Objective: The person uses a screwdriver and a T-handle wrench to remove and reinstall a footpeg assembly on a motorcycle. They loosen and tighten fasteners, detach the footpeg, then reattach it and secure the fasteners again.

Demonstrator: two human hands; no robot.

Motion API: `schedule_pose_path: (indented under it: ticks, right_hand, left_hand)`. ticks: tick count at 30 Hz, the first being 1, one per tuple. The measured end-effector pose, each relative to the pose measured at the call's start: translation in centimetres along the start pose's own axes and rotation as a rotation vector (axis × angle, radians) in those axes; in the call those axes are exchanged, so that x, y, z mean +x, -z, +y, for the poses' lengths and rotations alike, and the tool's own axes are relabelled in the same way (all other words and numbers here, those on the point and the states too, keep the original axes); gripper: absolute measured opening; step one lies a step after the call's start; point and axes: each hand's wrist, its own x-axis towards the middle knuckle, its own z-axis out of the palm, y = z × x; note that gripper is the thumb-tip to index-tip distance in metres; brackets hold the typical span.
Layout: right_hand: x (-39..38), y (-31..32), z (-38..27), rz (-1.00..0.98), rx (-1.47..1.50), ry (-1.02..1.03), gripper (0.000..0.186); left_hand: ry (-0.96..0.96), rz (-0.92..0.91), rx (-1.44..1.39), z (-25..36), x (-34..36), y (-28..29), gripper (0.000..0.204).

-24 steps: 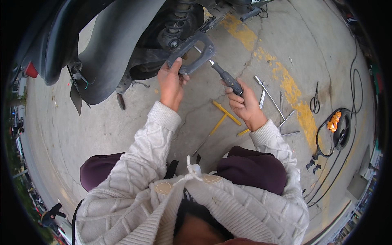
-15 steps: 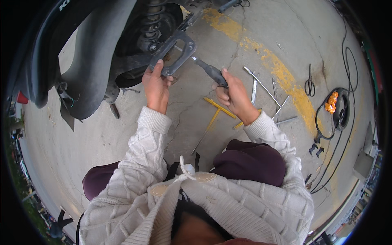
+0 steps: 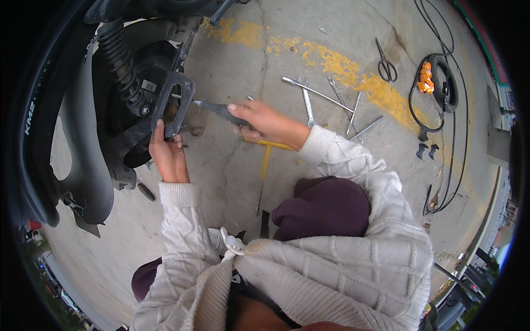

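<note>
My left hand (image 3: 169, 157) is closed around the lower end of a dark, loop-shaped bracket (image 3: 180, 80), thumb laid along its side. In my right hand (image 3: 268, 122) is a screwdriver (image 3: 217, 110) with a dark handle, lying nearly level and pointing left. Its shaft reaches the bracket's right side; I cannot tell whether the tip touches a fastener. The bracket sits beside a black wheel (image 3: 160, 63) and a coil-spring shock absorber (image 3: 117, 62) of a dark vehicle. My right fingertips are partly hidden behind the hand.
A yellow T-handle wrench (image 3: 267, 160) lies below my right hand. Right of it are a silver T-handle wrench (image 3: 323, 95), a combination wrench (image 3: 308, 107) and other metal tools. Farther right lie scissors (image 3: 385, 67), an orange packet (image 3: 425, 78), a small tyre (image 3: 450, 91) and black cable (image 3: 455, 149).
The view has shifted, so the vehicle shows more at the left. The screwdriver has swung closer to level, and its shaft has come nearer the bracket. Both hands keep their hold.
</note>
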Motion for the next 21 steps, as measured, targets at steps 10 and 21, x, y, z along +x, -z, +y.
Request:
schedule_pose_path:
  ticks: [10,21]
  right_hand:
    - [-3.1,12.5,6.3,0.262,0.363,0.086,0.029]
    - [13.4,31.6,5.1,1.113,-1.052,0.291,0.031]
  left_hand:
    - [0.016,0.010,0.003,0.3,-0.3,0.1,0.021]
    - [0.203,-0.068,0.002,-1.0,2.1,3.7,0.035]
